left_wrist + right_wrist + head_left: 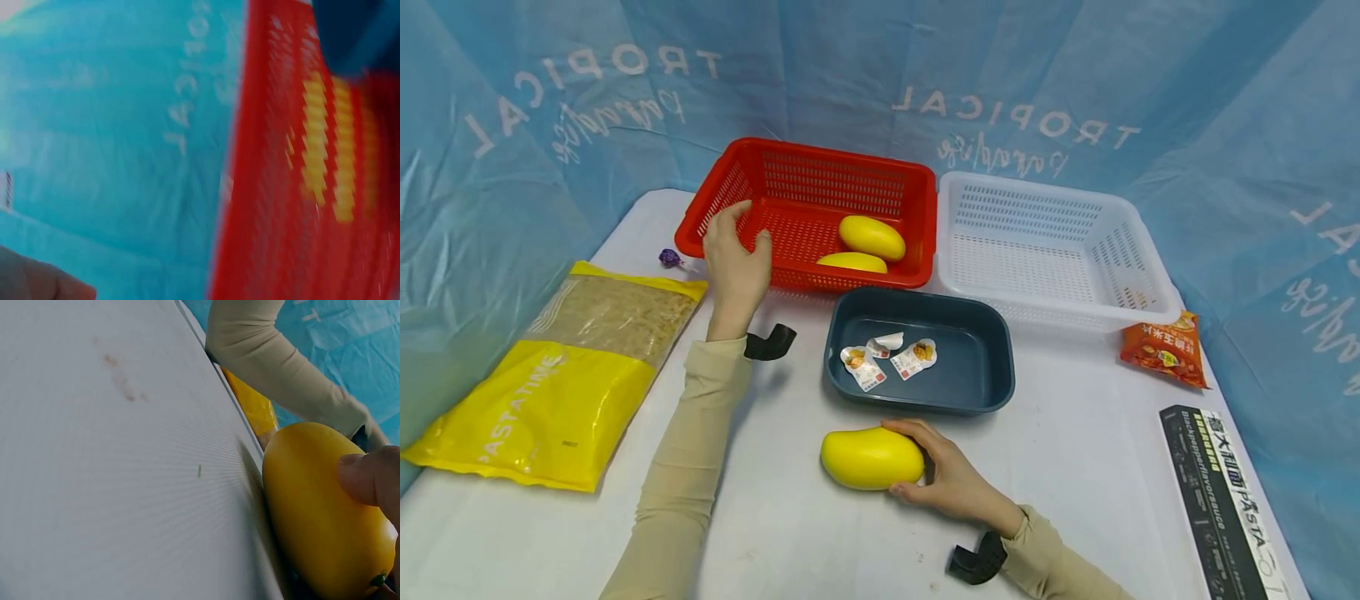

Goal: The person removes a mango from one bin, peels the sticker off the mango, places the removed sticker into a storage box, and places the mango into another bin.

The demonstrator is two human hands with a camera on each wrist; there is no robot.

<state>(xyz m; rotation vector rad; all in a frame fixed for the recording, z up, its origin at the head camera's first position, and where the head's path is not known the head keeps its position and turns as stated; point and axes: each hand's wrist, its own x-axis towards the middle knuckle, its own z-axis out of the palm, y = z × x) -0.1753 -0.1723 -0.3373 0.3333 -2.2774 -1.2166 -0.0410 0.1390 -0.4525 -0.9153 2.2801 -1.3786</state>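
My right hand [951,479] grips one end of a yellow mango [868,458] on the white table in front of the dark blue tray. In the right wrist view the thumb [369,481] presses against the side of the mango [325,512]. My left hand [737,262] is at the front left edge of the red basket [763,158], thumb and fingers apart with nothing between them. Two more mangoes, one at the back [872,237] and one nearer [852,262], lie in the basket's right part. The left wrist view is blurred.
A dark blue tray [977,367] holds three small white printed pieces [914,358]. Beside the red basket stands a white basket [1022,296]. A yellow bag [565,375] and purple-wrapped lollipop [670,258] lie left; an orange snack bag [1165,350] and black pasta box [1217,500] lie right.
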